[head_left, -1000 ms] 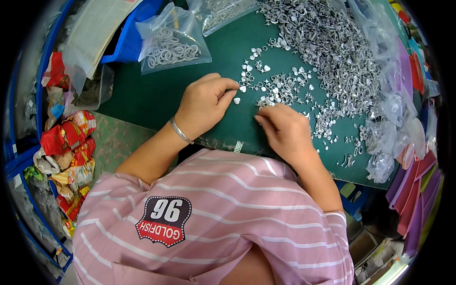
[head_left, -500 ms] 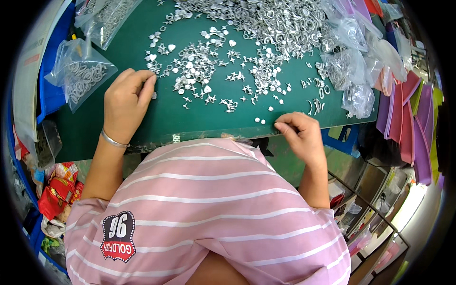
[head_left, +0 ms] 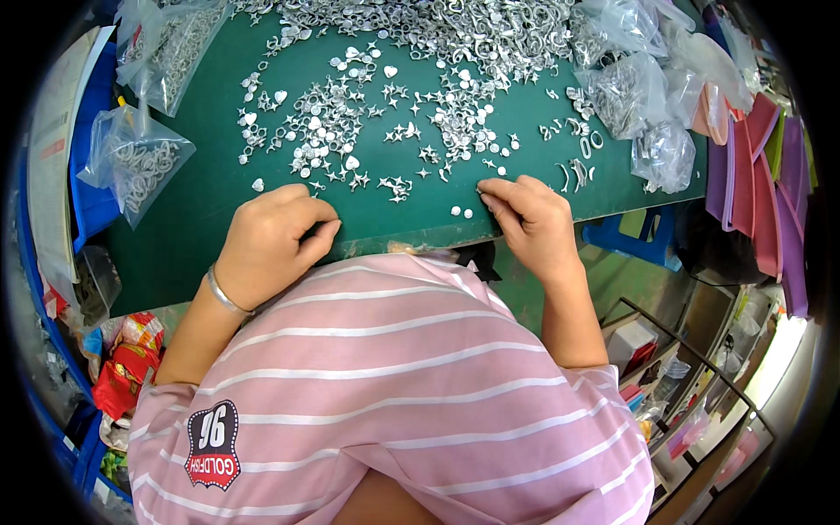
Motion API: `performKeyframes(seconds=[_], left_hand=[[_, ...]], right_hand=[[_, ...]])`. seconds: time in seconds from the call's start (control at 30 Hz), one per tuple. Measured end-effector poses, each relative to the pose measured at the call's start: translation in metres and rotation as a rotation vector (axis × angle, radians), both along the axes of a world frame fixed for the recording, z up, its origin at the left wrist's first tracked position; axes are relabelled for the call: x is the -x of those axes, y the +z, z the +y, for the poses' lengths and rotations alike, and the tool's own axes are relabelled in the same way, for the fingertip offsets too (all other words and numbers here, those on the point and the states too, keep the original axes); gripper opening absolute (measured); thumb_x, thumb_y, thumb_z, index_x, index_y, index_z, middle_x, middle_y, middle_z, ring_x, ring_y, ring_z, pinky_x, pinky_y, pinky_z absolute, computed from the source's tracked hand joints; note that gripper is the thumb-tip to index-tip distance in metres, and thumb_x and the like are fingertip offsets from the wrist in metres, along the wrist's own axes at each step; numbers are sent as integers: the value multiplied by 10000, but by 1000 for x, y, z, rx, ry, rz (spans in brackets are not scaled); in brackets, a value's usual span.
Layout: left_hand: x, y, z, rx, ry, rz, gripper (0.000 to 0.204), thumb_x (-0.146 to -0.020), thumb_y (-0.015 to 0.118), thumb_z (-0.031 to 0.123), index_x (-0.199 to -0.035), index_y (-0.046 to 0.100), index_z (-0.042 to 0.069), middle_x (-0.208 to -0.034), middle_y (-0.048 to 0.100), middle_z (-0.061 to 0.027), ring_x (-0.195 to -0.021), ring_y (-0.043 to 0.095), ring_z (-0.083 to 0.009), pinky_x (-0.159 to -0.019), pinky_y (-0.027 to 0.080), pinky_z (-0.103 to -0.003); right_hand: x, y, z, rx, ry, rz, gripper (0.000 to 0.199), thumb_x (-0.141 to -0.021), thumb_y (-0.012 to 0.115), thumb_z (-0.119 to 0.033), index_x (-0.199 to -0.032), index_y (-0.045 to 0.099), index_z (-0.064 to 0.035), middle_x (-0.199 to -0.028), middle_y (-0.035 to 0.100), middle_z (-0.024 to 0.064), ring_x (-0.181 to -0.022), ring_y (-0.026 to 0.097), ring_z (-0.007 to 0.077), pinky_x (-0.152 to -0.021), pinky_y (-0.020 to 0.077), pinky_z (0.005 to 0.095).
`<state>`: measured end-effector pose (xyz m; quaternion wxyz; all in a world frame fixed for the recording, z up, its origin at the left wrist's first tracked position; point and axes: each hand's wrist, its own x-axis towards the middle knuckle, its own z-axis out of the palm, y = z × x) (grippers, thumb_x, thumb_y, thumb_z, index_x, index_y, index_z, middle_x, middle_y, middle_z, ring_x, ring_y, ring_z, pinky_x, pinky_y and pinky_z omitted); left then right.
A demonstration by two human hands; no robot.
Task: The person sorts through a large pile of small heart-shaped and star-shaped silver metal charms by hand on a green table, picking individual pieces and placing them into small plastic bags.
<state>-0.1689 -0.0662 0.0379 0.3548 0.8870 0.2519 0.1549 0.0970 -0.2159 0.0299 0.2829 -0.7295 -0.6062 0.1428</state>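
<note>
Left hand (head_left: 276,236): grip thumb near forefinger, contents cannot be told; heart charm (head_left: 258,185) just beyond. Right hand (head_left: 535,223): grip likewise, contents unclear; two round charms (head_left: 468,213) just left. Silver charms (head_left: 322,131) scattered farther up green desk (head_left: 206,206).

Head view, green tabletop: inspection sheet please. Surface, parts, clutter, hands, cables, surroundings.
Surface: green tabletop, bare patches between part groups.
Parts: heap of silver-coloured charms and rings at the far side; smaller group of charms nearer, with stars and hearts; two round charms near the right hand.
Clutter: clear bag of rings left; clear plastic bags right.
Hands: left hand curled, nothing visible held; right hand pinched, contents unclear.
Cables: none clearly seen.
Surroundings: red packages lower left; purple and red sheets right.
</note>
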Motion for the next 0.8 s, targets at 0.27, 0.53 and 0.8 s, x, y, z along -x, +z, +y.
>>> performKeyframes(seconds=[0.27,0.53,0.8], left_hand=[[-3,3,0,75,180,2,152,-797,704,28,-947,677,20,-644,525,-49,-501,442,-110,-481,362,-258],[-11,8,-1,144,169,-8,120,-811,680,39,-930,679,29,-651,564,-70,-481,482,-136,-476,381,-281],[-18,9,0,108,88,-36,132,-810,683,3,-942,673,12,-677,550,-47,-497,437,-83,-469,348,-240]], right_hand=[[-2,2,-7,-37,-89,26,115,-784,700,-39,-895,702,-72,-654,569,83,-573,573,252,-523,462,341],[-10,2,-4,-59,-127,54,70,-804,685,-56,-873,696,-60,-671,596,97,-581,595,259,-529,472,336],[-7,-7,5,-89,-114,-150,64,-804,694,-97,-863,677,-78,-715,623,72,-619,614,266,-541,494,347]])
